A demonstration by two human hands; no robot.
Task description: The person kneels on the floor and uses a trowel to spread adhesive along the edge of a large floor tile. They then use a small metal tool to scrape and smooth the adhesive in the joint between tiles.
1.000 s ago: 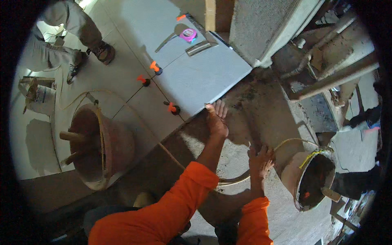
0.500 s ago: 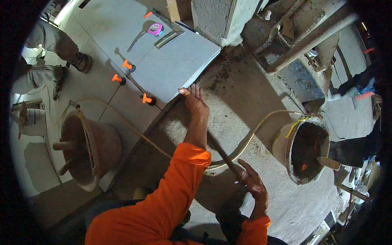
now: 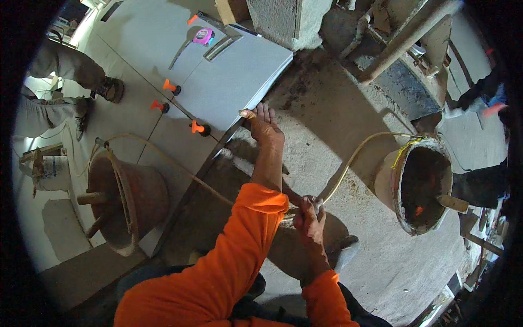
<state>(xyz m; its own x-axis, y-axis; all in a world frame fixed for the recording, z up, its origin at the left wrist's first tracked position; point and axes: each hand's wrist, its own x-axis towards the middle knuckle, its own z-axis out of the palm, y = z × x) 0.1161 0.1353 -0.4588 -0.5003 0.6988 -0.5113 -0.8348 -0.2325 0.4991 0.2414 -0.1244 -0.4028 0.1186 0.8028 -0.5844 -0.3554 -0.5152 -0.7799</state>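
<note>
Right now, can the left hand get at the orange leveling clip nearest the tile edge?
Probably yes. The left hand rests on the tile edge, and the nearest orange clip sits just beside it on the tile surface with nothing between them.

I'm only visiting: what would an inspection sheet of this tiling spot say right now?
Surface: rough grey mortar bed, bare beside laid grey tiles.
Job's things: loose tile, its corner under the left hand; orange levelling clips in the joints.
Clutter: pink tape measure; rusty bucket; mortar bucket.
Hands: right hand closed on a tool handle; tool end unclear.
Cables: pale hose across the bed.
Surroundings: another person's boots; grey block.
</note>
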